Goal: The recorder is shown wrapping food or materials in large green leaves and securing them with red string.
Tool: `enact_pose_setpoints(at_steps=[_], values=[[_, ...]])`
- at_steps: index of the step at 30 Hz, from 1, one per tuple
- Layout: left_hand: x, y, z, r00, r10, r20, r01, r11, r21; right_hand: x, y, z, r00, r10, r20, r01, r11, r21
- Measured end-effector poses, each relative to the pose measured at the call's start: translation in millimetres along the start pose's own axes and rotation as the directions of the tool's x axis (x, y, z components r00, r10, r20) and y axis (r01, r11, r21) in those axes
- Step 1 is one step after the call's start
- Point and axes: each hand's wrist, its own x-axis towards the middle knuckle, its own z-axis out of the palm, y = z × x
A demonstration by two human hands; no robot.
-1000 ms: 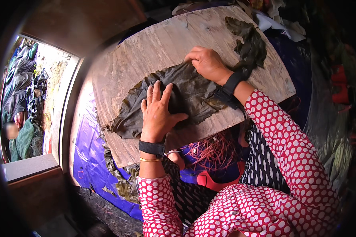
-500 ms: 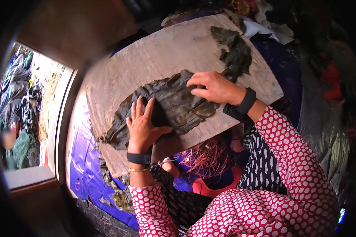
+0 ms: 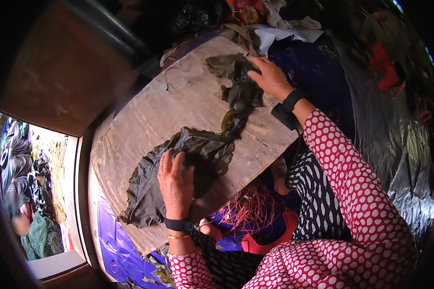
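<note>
A dark green-brown, wrinkled kelp-like sheet (image 3: pixel 152 185) lies on the wooden board (image 3: pixel 169 91). Its wide part is spread at the near left, and a narrow twisted strip joins it to a crumpled bunch (image 3: pixel 243 89) at the far right. My left hand (image 3: pixel 176 185) is over the spread part, fingers apart and pointing away from me; whether the fingertips press on it I cannot tell. At the bunch's right edge is my right hand (image 3: pixel 273 79), its thumb and fingers apart, with nothing visibly gripped.
Below the board's near edge are a tangle of pink-red strings (image 3: pixel 248 207) and a red plastic piece (image 3: pixel 265 233). Blue sheeting (image 3: pixel 318 72) lies beyond its right side. An opening at the left shows bundled nets (image 3: pixel 17 166). White cloth (image 3: pixel 284 36) sits at the far edge.
My right hand has moved from the spread sheet to the far bunch. My left hand stays over the sheet, its fingers lifted slightly. The twisted strip is now uncovered, and the view has shifted.
</note>
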Motion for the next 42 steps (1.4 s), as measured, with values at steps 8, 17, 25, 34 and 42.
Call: enact_pose_setpoints(at_steps=[8,17,25,34,42], values=[[3,10,4,0.962,-0.011,0.272,-0.006,0.998,0.061,5,-10,9,0.997,0.076,-0.015,-0.076,0.996,0.056],[5,8,6,0.961,-0.01,0.278,-0.006,0.998,0.057,5,45,-45,0.689,0.72,0.078,-0.112,0.0,0.994],[4,2,6,0.956,-0.025,0.291,0.008,0.998,0.059,-4,42,-89,0.611,0.738,-0.288,0.159,0.242,0.957],[3,-2,10,0.957,-0.015,0.289,0.01,1.0,0.017,-6,53,-72,0.726,0.657,-0.203,-0.272,0.546,0.792],[4,-4,9,0.955,-0.025,0.295,0.02,1.0,0.022,-46,-18,-61,0.835,-0.212,0.507,0.183,0.977,0.107]])
